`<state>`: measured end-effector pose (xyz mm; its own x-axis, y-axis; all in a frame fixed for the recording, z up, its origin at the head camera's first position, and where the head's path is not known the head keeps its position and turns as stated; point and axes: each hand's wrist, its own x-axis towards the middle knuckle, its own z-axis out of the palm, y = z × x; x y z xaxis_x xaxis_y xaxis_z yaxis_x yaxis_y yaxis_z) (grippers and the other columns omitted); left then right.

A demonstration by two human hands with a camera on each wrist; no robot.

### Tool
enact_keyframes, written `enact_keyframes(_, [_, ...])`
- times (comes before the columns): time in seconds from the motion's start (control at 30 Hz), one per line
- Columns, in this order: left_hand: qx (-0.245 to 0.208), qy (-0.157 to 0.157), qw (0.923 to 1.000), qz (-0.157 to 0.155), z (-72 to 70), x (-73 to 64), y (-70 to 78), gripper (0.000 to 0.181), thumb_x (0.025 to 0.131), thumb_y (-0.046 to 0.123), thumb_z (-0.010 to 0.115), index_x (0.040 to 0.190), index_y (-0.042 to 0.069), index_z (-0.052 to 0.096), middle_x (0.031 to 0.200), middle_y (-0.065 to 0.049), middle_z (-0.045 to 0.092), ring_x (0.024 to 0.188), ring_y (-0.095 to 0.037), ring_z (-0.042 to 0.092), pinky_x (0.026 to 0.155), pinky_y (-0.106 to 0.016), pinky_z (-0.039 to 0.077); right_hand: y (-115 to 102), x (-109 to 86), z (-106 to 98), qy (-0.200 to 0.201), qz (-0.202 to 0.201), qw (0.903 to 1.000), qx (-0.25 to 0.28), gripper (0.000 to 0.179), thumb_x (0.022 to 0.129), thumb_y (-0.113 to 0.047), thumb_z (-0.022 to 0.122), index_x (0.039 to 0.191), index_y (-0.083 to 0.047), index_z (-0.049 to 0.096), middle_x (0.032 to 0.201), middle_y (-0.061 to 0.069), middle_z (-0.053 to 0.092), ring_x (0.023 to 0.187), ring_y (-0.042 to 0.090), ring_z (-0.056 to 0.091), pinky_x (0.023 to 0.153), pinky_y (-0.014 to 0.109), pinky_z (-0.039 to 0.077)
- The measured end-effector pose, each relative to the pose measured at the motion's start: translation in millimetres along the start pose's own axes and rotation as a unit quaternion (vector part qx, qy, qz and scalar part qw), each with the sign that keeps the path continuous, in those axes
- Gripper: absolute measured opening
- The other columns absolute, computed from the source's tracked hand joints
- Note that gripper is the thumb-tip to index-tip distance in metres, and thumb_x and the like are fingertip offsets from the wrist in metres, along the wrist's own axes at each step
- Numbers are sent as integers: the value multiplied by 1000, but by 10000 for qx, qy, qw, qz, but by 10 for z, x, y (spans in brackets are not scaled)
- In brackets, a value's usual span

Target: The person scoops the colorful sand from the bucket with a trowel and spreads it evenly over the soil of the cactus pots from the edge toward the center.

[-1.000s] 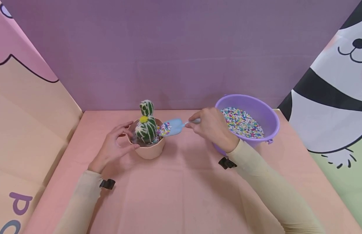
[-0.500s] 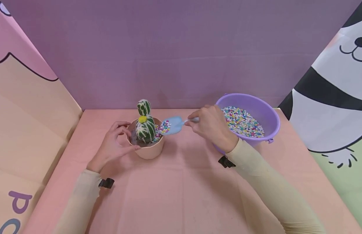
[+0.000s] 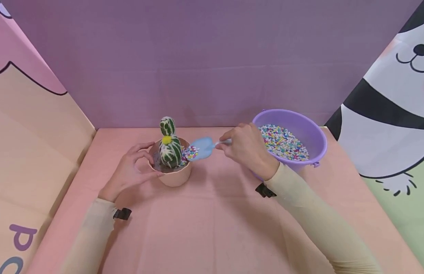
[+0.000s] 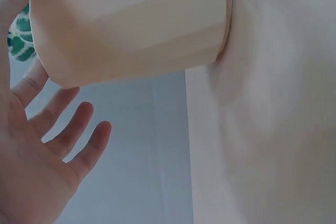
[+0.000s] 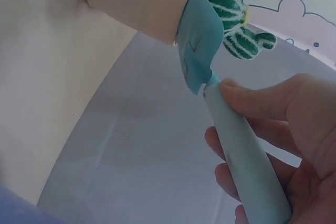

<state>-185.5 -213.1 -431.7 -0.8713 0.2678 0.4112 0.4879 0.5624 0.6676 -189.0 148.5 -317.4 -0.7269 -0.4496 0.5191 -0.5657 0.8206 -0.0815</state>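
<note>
Far left there's a beige side panel (image 3: 37, 140) with a pink cartoon shape on it, then the left hand (image 3: 128, 169) at the near-left side of a faceted peach flowerpot (image 3: 176, 179). Its grip is clamped on the pot, thumb at the near rim and forefinger curled over the left edge; the left wrist view shows the ring and little fingers just hanging free. The pot sits upright on the pink table (image 3: 198, 236), with a fuzzy green-and-white toy cactus (image 3: 171, 156) standing in it, yellow flower (image 3: 166, 139) and all. Colorful pellets are bunched on the cactus's right side. Next up is a light-blue scoop (image 3: 204, 146), its tip over the pot's right rim (can't tell if it's actually touching) and a little pile of pellets (image 3: 192, 153) at the front of the blade. The right hand (image 3: 247, 146) has its grip closed around the scoop's handle. Just beyond that is a purple bucket (image 3: 311, 139), part full of the same pellets, and a cartoon panda (image 3: 380, 144) fills the right panel.
</note>
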Motion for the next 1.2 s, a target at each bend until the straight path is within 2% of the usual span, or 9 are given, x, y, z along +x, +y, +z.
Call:
enact_keyframes(0.13, [43,40,10000,-55,18,-10,17,41,63,26,104,75,20,65,141,-16,60,137,-40,54,114,-66,42,-50,-19,0,-120,93,9998,-164,17,79,-30,93,91,-18,89,72,-1,80,70,29,67,64,44,51])
enact_keyframes(0.23, [-16,66,10000,-15,27,-20,20,41,63,25,104,77,19,66,139,-17,59,135,-40,54,111,-65,43,-68,-26,-11,-192,147,9996,-149,17,80,-31,93,91,-18,89,73,-1,80,72,29,68,65,44,52])
enact_keyframes(0.4, [-273,-61,9995,141,39,-26,-22,37,69,17,99,94,14,72,152,-20,56,143,-43,49,107,-65,47,-48,-28,-23,-224,242,9994,-63,14,80,-27,93,91,-18,89,77,-1,81,72,29,67,67,44,52])
enact_keyframes(0.53, [-425,-287,9985,173,62,-22,-55,34,75,12,94,102,10,72,162,-21,48,151,-47,43,111,-67,45,-36,-33,-25,-252,279,9993,-45,15,80,-27,93,91,-18,89,78,-1,82,73,30,67,68,44,51])
enact_keyframes(0.67, [-465,-315,9984,106,65,-18,-47,31,75,11,94,94,11,69,163,-19,49,151,-46,44,111,-66,46,-40,-37,-35,-230,248,9994,-100,14,81,-27,93,91,-19,89,78,-1,82,72,29,67,68,45,50])
enact_keyframes(0.9, [-387,-148,9989,-206,48,-14,24,36,71,18,99,80,17,65,158,-15,56,148,-42,46,118,-69,36,-39,-34,-40,-98,142,9996,-234,16,79,-28,94,91,-19,89,79,-2,82,70,28,65,67,44,49])
enact_keyframes(1.03, [-309,-5,9993,-191,68,-18,60,38,67,20,102,75,15,65,149,-18,58,143,-41,49,117,-68,36,-45,-35,-47,-127,164,9996,-208,16,79,-29,94,92,-20,89,78,-2,82,69,27,64,65,43,47])
enact_keyframes(1.2, [-197,22,9995,-254,60,-31,105,43,65,23,103,74,9,63,143,-18,55,139,-38,49,115,-65,38,-42,-40,-40,26,40,9999,-153,16,79,-28,95,90,-19,89,77,-4,81,68,27,62,64,42,47])
